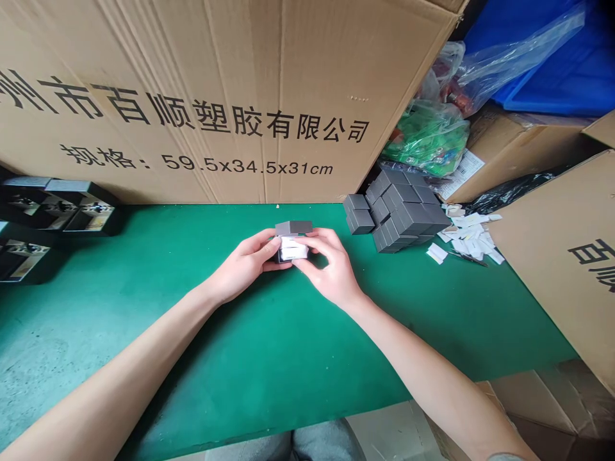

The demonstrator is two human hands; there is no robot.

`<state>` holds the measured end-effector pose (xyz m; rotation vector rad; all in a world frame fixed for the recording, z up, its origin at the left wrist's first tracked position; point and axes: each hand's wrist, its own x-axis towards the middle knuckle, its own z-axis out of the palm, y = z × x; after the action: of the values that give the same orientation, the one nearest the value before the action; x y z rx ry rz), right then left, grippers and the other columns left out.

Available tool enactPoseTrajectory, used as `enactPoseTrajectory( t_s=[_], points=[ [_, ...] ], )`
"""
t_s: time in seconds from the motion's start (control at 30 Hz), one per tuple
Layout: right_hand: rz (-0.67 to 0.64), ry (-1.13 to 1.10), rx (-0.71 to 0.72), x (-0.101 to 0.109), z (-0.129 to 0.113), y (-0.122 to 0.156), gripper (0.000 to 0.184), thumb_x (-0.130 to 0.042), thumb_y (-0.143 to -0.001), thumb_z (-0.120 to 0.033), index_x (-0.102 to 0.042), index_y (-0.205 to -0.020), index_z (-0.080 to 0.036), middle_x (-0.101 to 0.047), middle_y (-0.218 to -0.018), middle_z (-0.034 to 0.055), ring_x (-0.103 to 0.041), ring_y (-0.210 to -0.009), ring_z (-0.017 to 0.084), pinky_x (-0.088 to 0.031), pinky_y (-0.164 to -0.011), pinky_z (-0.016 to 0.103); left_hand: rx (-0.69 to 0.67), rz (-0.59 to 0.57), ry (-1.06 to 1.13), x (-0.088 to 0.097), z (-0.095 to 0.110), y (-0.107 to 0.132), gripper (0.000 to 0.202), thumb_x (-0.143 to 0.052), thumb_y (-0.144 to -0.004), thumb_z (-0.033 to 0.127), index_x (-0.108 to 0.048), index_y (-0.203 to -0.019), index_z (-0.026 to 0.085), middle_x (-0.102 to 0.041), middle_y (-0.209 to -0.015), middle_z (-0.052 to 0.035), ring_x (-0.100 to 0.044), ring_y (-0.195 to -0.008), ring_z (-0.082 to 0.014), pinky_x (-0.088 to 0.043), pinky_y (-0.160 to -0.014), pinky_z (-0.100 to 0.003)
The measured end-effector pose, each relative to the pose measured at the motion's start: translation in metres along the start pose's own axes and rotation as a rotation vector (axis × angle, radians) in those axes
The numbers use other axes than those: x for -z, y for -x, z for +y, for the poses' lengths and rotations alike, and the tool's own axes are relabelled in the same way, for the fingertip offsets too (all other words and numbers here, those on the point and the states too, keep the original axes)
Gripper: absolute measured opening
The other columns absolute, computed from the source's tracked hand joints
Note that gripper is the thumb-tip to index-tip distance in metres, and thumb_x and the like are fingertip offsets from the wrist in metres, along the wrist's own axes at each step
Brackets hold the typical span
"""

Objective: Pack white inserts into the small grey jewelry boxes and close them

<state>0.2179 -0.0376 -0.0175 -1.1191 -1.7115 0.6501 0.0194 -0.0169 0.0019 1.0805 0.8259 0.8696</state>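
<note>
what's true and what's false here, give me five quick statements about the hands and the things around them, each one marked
1. The bare left hand holds a small dark grey box. True.
2. The bare right hand is well away from that box. False: its thumb and fingers are at a soft-looking white piece at the box's front.
3. The pile of matte dark grey boxes is to the left of both hands. False: it is to their right.
4. Flat white slips lie on the smooth green tabletop, right of the pile. True.
5. The large brown cardboard carton behind the hands is unprinted. False: it bears black characters and numbers.
</note>
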Motion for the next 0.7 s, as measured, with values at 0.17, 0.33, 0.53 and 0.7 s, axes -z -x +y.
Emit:
enactPoseTrajectory(
  t_s=[0.17, 0.33, 0.53, 0.7],
  points=[
    [0.018, 0.021, -0.019, -0.0019, -0.0033, 0.0015, 0.031, -0.07, -0.086, -0.018, -0.075, -0.115, -0.028, -0.063, -0.114, 0.0072, -0.064, -0.104, 0.021, -0.058, -0.085, 0.035, -0.017, -0.014, -0.021, 0.0013, -0.0036, -0.0011, 0.036, -0.065, -0.097, 0.043, -0.069, -0.127, 0.024, -0.071, -0.131, -0.0073, -0.065, -0.123, -0.027, -0.059, -0.103, -0.044],
    [0.008, -0.021, -0.018, -0.0036, -0.0025, 0.0016, 0.031, -0.067, -0.088, -0.019, -0.074, -0.117, -0.028, -0.065, -0.117, 0.007, -0.065, -0.098, 0.019, -0.06, -0.082, 0.033, -0.04, -0.021, -0.072, 0.0019, -0.0055, -0.0007, 0.042, -0.067, -0.095, 0.045, -0.066, -0.131, 0.023, -0.07, -0.134, -0.0081, -0.065, -0.124, -0.0284, -0.057, -0.106, -0.046],
    [-0.006, -0.138, -0.04, -0.0076, -0.0032, 0.0034, 0.032, -0.069, -0.089, -0.024, -0.073, -0.12, -0.027, -0.064, -0.128, 0.0083, -0.067, -0.111, 0.021, -0.059, -0.098, 0.036, -0.057, -0.032, -0.109, -0.0013, -0.0014, 0.0011, 0.045, -0.07, -0.093, 0.044, -0.065, -0.133, 0.024, -0.069, -0.137, -0.0078, -0.063, -0.127, -0.0288, -0.054, -0.109, -0.045],
    [0.05, -0.289, -0.2, -0.0094, -0.0063, 0.0019, 0.025, -0.072, -0.089, -0.04, -0.074, -0.108, -0.023, -0.071, -0.116, 0.0084, -0.07, -0.103, 0.021, -0.062, -0.092, 0.035, -0.065, -0.027, -0.145, -0.0016, -0.0024, 0.001, 0.048, -0.069, -0.093, 0.045, -0.064, -0.135, 0.022, -0.067, -0.14, -0.0084, -0.063, -0.127, -0.0293, -0.054, -0.109, -0.045]
  ],
)
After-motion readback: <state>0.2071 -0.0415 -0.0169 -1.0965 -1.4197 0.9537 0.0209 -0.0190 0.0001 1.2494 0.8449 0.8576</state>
